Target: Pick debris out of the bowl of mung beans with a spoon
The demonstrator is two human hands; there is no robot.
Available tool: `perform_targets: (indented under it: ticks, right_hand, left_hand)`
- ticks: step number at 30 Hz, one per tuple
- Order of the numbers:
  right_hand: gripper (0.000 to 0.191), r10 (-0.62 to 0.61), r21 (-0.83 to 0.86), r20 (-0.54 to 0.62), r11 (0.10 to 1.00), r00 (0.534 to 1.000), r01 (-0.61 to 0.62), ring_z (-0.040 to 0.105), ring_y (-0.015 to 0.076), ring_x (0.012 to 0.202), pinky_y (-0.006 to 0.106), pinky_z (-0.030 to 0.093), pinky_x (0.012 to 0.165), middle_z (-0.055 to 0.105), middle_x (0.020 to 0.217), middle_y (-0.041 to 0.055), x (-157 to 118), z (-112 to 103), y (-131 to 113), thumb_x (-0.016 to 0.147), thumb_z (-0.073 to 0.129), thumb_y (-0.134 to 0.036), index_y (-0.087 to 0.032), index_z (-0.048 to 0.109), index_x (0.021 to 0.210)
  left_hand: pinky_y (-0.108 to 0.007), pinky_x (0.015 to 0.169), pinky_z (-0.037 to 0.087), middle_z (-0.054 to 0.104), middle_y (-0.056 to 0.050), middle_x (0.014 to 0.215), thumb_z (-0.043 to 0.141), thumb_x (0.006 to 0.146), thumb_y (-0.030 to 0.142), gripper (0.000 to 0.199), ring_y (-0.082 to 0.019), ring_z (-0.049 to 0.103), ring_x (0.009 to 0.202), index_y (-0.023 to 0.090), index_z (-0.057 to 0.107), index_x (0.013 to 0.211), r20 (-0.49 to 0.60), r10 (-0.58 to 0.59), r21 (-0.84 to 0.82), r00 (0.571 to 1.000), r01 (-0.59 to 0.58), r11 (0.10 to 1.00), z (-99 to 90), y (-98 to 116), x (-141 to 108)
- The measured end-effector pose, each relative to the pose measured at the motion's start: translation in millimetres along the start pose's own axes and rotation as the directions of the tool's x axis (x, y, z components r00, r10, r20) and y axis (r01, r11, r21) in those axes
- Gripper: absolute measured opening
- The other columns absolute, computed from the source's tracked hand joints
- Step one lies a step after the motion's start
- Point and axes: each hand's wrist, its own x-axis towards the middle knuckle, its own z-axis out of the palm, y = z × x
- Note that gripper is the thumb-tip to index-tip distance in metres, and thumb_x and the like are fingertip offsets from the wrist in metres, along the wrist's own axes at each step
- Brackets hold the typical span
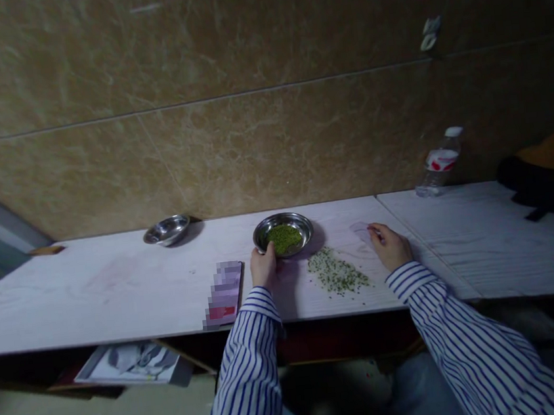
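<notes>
A metal bowl (306,225) with green beans (285,238) in it stands on the white table (93,299), near the middle. My left hand (264,266) grips its near left rim, the thumb inside the bowl. To the right, my right hand (390,246) pinches a small thin clear piece (360,228) between thumb and fingers; what it is exactly cannot be made out. Between my hands, nearer the front edge, lies a spread pile of green beans mixed with white grains (338,272).
A second metal bowl (166,231) sits at the back left. A phone (225,294) lies left of my left hand. A clear bottle (439,162) with a white cap stands at the back right, beside dark and orange cloth (550,169). The tiled wall borders the table.
</notes>
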Motion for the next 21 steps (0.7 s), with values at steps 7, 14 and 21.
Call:
perform_targets:
  ticks: [7,14,21]
  right_hand:
    - [0.033,0.05,0.046,0.001,0.998,0.999,-0.05,0.067,0.0211,0.065,0.032,0.052,0.062,0.074,0.081,0.0077,3,0,1,0.085,0.044,-0.038,-0.02,0.068,0.1]
    - [0.033,0.068,0.099,0.002,0.993,0.998,-0.067,0.068,0.0211,0.068,0.032,0.052,0.064,0.074,0.085,0.008,4,0,3,0.084,0.047,-0.039,-0.02,0.068,0.101]
    - [0.032,0.094,0.166,0.02,0.982,0.995,-0.096,0.068,0.0228,0.073,0.035,0.052,0.068,0.074,0.087,0.0089,0,0,-1,0.082,0.05,-0.038,-0.02,0.068,0.101]
  left_hand:
    - [-0.044,0.081,0.052,0.058,-0.01,0.12,0.056,0.088,0.034,0.037,-0.022,0.06,0.099,0.017,0.055,0.121,0.129,-0.072,-0.089,0.989,0.084,0.993,-8.9,12,-6]
    - [-0.032,0.059,0.053,0.063,-0.004,0.081,0.053,0.085,0.025,0.02,-0.015,0.062,0.062,0.015,0.057,0.102,0.204,-0.024,-0.177,0.979,0.061,0.982,-56.1,22,-59]
    - [-0.031,0.053,0.053,0.062,-0.001,0.079,0.059,0.074,0.027,0.03,-0.015,0.06,0.056,0.023,0.056,0.104,0.135,0.012,-0.198,0.991,0.016,0.98,-96.8,-5,-114]
